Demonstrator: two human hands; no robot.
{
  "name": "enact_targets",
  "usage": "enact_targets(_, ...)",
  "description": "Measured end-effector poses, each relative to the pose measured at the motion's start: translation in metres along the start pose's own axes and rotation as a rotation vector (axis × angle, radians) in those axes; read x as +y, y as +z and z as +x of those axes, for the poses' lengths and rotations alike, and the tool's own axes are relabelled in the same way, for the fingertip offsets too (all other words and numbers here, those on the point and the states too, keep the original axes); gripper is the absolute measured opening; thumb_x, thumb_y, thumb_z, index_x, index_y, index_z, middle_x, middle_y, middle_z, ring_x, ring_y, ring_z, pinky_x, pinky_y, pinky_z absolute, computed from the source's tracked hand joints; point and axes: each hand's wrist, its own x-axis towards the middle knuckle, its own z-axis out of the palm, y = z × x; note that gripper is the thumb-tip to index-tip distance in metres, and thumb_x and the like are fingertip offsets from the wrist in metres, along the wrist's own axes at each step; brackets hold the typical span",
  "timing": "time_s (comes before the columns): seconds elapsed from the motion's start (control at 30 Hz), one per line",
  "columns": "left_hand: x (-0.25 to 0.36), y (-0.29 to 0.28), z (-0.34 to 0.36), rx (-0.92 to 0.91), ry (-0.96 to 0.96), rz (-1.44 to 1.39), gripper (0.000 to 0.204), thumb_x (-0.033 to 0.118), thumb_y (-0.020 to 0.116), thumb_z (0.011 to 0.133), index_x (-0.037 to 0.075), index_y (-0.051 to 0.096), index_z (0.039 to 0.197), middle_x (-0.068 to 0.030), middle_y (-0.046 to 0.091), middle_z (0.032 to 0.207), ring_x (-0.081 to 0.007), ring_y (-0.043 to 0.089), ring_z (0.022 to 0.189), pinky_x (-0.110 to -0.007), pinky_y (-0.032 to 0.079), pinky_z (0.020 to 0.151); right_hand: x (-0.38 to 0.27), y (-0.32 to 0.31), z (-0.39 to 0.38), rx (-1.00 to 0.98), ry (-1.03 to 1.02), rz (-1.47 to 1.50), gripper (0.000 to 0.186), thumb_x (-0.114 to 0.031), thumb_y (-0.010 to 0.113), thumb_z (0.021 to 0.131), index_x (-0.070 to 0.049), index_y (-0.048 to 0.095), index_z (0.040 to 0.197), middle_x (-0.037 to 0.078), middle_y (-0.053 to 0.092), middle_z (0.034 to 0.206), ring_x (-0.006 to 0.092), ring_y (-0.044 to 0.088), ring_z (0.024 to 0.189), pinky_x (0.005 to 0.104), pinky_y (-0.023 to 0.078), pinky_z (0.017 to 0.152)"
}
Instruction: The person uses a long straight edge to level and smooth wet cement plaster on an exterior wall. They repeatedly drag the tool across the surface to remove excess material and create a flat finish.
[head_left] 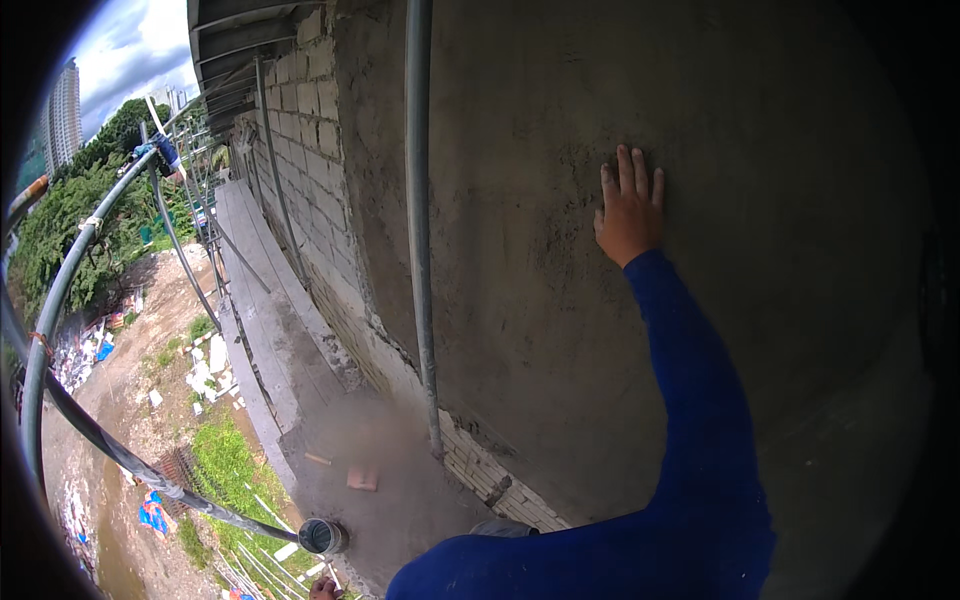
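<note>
My right hand lies palm down on the grey plastered wall, fingers apart and pointing up, with the blue sleeve behind it. A little of my left hand shows at the lower edge, below a metal bucket; what it holds, if anything, cannot be made out. On the dusty plank walkway below lie a pinkish block-like object and a short wooden piece.
A vertical scaffold pole stands before the wall, left of my right hand. Curved rails edge the walkway on the left, high above dirt ground with debris and grass. Unplastered blockwork runs along the wall farther back.
</note>
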Motion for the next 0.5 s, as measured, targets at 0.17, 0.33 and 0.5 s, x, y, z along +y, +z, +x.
enact_targets(0.17,0.183,0.059,0.089,-0.05,0.307,0.073,0.033,0.015,0.061,0.092,0.001,0.058,0.121,-0.0087,0.069,0.097,-0.0203,0.07,0.076,-0.031,0.053,0.058,-0.013,-0.016,0.01,-0.097,0.055,0.049,0.049,-0.032,0.065,0.09,-0.012,0.059,0.134,0.011,0.033,0.155,0.0276,0.026,0.147,0.0574,0.021,0.119)
enact_targets(0.33,0.318,0.14,0.138,-0.281,0.358,0.208,0.029,0.012,0.064,0.092,-0.003,0.061,0.117,-0.0082,0.069,0.095,-0.0161,0.068,0.075,-0.029,0.052,0.061,-0.032,-0.035,0.072,0.148,0.077,0.064,0.047,-0.032,0.067,0.089,-0.011,0.061,0.131,0.011,0.037,0.153,0.0282,0.03,0.145,0.0591,0.023,0.118)
enact_targets(0.5,0.32,0.156,0.246,-0.361,0.367,0.315,0.034,0.019,0.063,0.094,0.003,0.058,0.123,-0.0081,0.069,0.102,-0.0211,0.072,0.082,-0.033,0.054,0.064,-0.06,0.002,0.129,0.248,0.091,0.048,0.047,-0.031,0.068,0.088,-0.011,0.062,0.13,0.011,0.039,0.151,0.0276,0.031,0.145,0.0612,0.023,0.117)
